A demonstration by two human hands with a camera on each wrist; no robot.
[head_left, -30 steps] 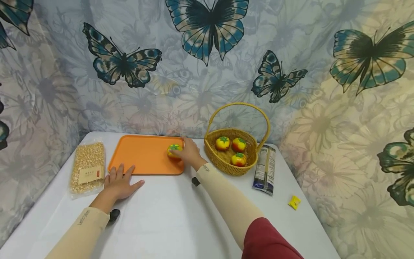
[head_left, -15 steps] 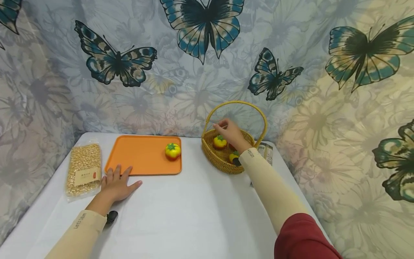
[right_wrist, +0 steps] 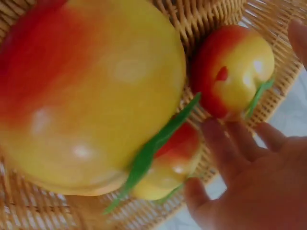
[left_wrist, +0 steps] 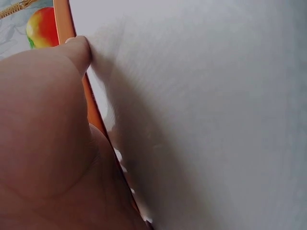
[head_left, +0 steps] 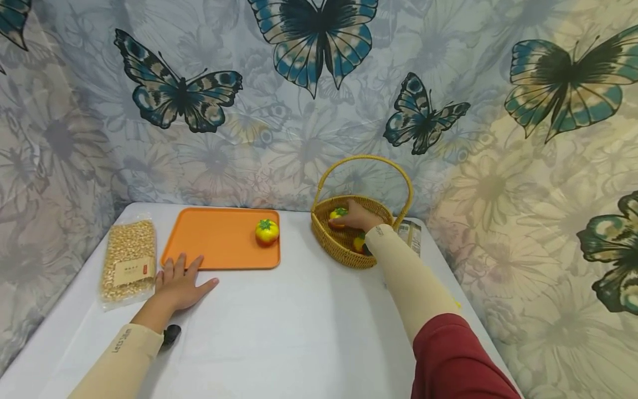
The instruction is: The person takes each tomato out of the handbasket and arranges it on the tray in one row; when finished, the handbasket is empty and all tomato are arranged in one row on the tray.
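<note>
My left hand [head_left: 178,284] lies palm down with spread fingers at the near left edge of the orange tray [head_left: 219,235], its fingertips over the rim. One yellow-red fruit with a green leafy top [head_left: 267,232], tomato- or persimmon-like, sits near the tray's right end. Inside the wicker basket [head_left: 333,250], my right hand [head_left: 361,216] reaches around the back-left fruit [right_wrist: 232,72]. Its fingers are spread at that fruit in the right wrist view; a firm grip is not visible. Two more such fruits show there, a near one [right_wrist: 91,96] and one behind it [right_wrist: 177,165].
A clear bag of corn kernels [head_left: 128,260] lies left of the tray. The basket's tall handle [head_left: 366,157] arches over the right hand. Right of the basket is a printed packet [head_left: 410,235], mostly behind the forearm. A butterfly-patterned cloth [head_left: 299,138] hangs behind the table.
My right hand has let go of the fruit on the tray, moved right to the basket and lowered into it beside the back-left fruit. The left hand has stayed at the tray.
</note>
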